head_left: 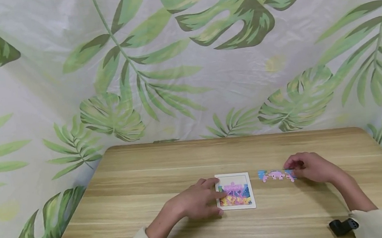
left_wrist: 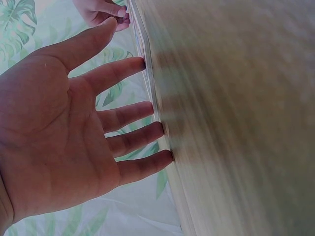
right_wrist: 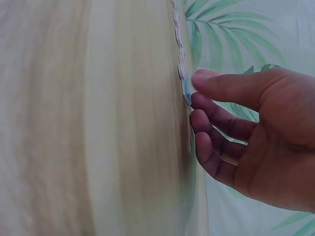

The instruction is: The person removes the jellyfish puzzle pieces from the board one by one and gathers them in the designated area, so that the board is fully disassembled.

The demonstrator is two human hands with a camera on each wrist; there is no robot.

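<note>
On the table lies a small white-framed puzzle board (head_left: 253, 196), its lower part filled with a pink, blue and yellow picture (head_left: 236, 196); a pale area shows above. My left hand (head_left: 198, 201) rests over the board's left side with fingers spread, fingertips down on the board and the table. To the board's right, a strip of joined puzzle pieces (head_left: 276, 175), pink and blue with knobbed edges, lies flat. My right hand (head_left: 315, 167) pinches the strip's right end between thumb and curled fingers. The right wrist view shows the strip edge-on (right_wrist: 183, 73) by the thumb tip.
The wooden table (head_left: 167, 161) ends at a back edge against a leaf-printed cloth (head_left: 229, 79). Dark wrist devices sit by both sleeves, the right one (head_left: 343, 227) in plainer sight. A narrow stretch of tabletop lies between board and strip.
</note>
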